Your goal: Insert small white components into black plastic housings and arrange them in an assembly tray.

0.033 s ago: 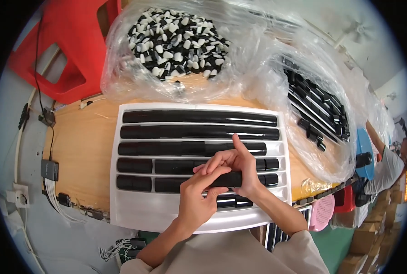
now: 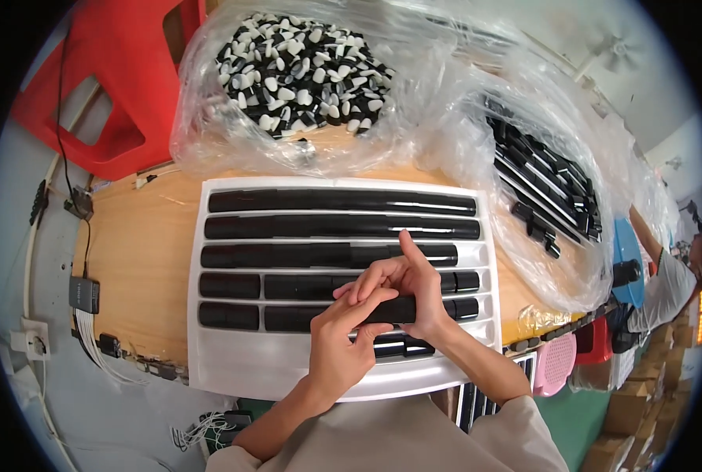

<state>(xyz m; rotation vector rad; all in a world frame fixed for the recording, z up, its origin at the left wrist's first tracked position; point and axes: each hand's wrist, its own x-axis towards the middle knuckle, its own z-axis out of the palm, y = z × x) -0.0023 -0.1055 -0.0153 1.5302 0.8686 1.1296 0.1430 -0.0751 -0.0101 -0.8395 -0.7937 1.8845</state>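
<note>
A short black tube (image 2: 397, 310) lies between my hands over a white moulded tray (image 2: 249, 358). My left hand (image 2: 343, 342) is closed round its left part, the thumb below. My right hand (image 2: 415, 287) meets the tube's right end with its palm, its fingers curled over my left fingers and its thumb pointing up. Under and behind the hands, the tray's slots hold rows of black tubes (image 2: 288, 202). Two lower rows have a separate short black piece (image 2: 229, 315) at the left. A further black tube (image 2: 402, 345) in the nearest slot is partly covered by my left hand.
Beyond the tray, clear plastic bags hold many black and white small caps (image 2: 304, 75) and black tubular parts (image 2: 544, 177). A red stool (image 2: 123, 94) stands at the far left. White cables (image 2: 99, 346) hang by the table's left edge. Another person's arm (image 2: 648, 236) shows at right.
The tray and table sit very slightly further left in the picture. My hands keep the same pose round the tube.
</note>
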